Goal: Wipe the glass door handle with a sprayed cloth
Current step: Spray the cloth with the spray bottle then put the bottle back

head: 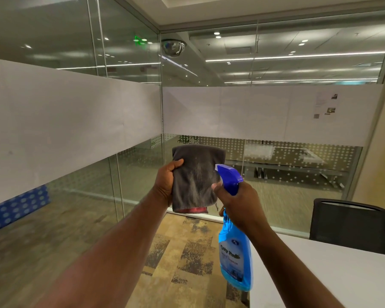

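Two hands are in view: one left hand [165,185] and one right hand [238,204]. There is one grey cloth [196,176] and one blue spray bottle [235,247] (its trigger head is a darker blue). One black chair [351,225] stands behind one white table [320,274]. One domed ceiling mirror [173,47] and one green exit sign [140,41] show through the glass.
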Action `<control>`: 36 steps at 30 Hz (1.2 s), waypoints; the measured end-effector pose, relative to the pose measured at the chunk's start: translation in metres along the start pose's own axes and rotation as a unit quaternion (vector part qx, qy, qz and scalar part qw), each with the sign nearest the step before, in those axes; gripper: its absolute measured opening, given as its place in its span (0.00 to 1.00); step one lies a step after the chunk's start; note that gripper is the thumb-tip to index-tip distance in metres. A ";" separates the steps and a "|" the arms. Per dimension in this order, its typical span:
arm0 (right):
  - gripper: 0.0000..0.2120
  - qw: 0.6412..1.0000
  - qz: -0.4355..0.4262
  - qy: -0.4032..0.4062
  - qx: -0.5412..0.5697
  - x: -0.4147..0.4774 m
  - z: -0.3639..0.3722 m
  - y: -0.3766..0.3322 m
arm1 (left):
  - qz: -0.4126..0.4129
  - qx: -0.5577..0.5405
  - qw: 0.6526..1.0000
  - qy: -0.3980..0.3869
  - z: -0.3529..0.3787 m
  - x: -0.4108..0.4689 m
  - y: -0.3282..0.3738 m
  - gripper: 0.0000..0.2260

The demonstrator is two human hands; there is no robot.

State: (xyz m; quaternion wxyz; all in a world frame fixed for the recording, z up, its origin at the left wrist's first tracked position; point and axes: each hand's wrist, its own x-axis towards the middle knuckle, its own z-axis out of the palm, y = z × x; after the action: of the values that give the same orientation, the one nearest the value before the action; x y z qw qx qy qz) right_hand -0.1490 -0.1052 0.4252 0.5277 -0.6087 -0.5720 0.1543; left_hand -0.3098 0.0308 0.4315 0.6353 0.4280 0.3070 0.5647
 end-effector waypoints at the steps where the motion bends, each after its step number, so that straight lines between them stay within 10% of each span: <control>1: 0.11 1.000 0.003 0.007 -0.001 0.001 -0.001 0.004 | 0.002 -0.002 1.000 -0.001 -0.001 0.000 0.001 0.19; 36: 0.08 0.998 0.019 -0.058 -0.023 -0.027 0.020 0.052 | -0.011 0.006 1.000 -0.003 0.017 0.008 -0.020 0.09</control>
State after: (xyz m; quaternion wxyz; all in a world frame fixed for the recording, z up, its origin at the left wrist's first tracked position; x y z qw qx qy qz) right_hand -0.1448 -0.1083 0.3640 0.4766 -0.6218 -0.5930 0.1861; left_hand -0.2848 0.0358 0.4218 0.6398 0.4298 0.3135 0.5547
